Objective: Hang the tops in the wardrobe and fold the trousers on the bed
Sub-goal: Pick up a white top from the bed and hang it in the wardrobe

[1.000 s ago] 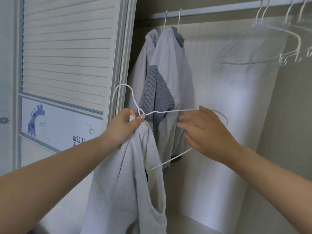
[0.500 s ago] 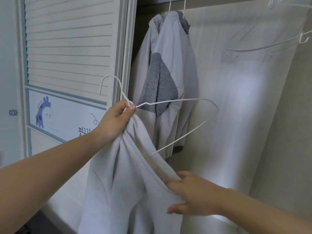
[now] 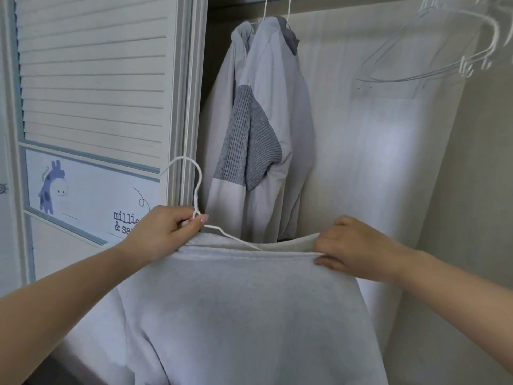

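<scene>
My left hand (image 3: 163, 232) pinches the neck of a white wire hanger (image 3: 194, 190) at centre frame, while my right hand (image 3: 352, 252) grips the hem of a pale top (image 3: 244, 315) pulled over it. If either grip slackens, I think the top could slide off the thin wire. Behind, in the upper middle, two tops (image 3: 266, 129) hang in the open wardrobe (image 3: 374, 162); spare hangers (image 3: 444, 51), somewhat blurred, sit upper right beside a slatted door (image 3: 91, 73).

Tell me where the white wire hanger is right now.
In the head view, the white wire hanger is centre-left, pinched at its neck by the left hand, its arm running under the pale top whose edge the right hand grips.
</scene>
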